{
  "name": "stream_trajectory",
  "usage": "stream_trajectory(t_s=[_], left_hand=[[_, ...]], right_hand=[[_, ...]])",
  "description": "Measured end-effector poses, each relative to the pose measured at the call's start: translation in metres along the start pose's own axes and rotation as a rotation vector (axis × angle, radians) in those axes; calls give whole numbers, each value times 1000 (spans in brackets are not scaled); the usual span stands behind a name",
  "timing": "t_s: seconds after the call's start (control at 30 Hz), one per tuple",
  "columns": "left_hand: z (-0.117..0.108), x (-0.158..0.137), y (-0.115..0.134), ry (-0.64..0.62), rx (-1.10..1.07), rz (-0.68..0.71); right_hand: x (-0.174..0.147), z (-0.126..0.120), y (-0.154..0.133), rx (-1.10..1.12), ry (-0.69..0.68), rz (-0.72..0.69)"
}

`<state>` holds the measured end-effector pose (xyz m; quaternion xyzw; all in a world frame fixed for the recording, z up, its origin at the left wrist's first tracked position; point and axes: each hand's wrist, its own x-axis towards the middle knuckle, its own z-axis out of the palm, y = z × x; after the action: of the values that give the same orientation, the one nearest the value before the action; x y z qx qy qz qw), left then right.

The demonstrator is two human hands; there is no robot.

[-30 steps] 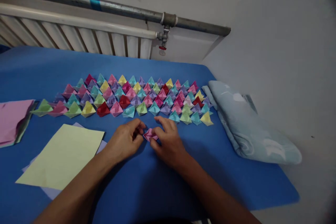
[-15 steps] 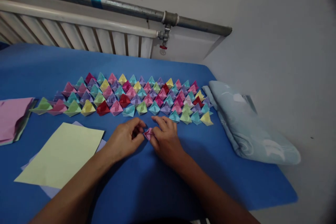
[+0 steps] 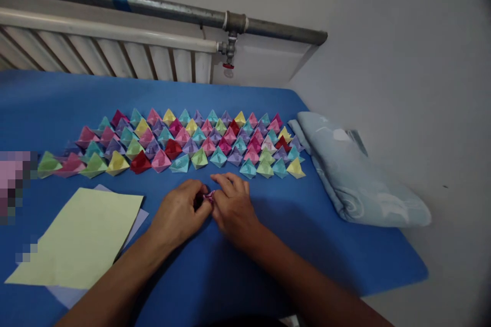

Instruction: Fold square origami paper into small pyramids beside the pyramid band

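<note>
A small folded piece of pink paper (image 3: pixel 209 196) is pinched between my two hands, mostly covered by the fingers. My left hand (image 3: pixel 183 210) grips its left side with thumb and forefinger. On its right side, my right hand (image 3: pixel 235 205) holds it between thumb and fingers, the upper fingers stretched forward. Just beyond the hands stand several rows of small folded paper boats (image 3: pixel 161 161) in pink, green, yellow, red, purple and turquoise. The hands are apart from these boats.
Sheets of light green paper (image 3: pixel 82 235) and purple paper (image 3: pixel 138 222) lie left on the blue table (image 3: pixel 245 281). Pink paper (image 3: pixel 13 173) sits at the left edge, partly blurred. A folded light blue blanket (image 3: pixel 360 184) lies right. A radiator (image 3: pixel 130 36) and pipe (image 3: pixel 169 5) run behind.
My left hand has closed onto the pink paper, which both hands now hold. The whole view has shifted slightly, so the background sits further left.
</note>
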<state>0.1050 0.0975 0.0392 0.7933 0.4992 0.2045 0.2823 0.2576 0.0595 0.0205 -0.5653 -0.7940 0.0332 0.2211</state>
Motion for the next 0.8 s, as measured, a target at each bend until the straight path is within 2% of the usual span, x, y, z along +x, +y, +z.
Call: stream_trajectory(t_s=[0.2, 0.53, 0.8], left_hand=[[8, -2, 10, 66, 104, -19], [9, -1, 12, 58, 165, -74], [6, -8, 11, 53, 111, -126]], right_hand=[[-1, -2, -1, 19, -16, -2], [-3, -6, -1, 58, -2, 5], [-3, -5, -1, 89, 7, 16]])
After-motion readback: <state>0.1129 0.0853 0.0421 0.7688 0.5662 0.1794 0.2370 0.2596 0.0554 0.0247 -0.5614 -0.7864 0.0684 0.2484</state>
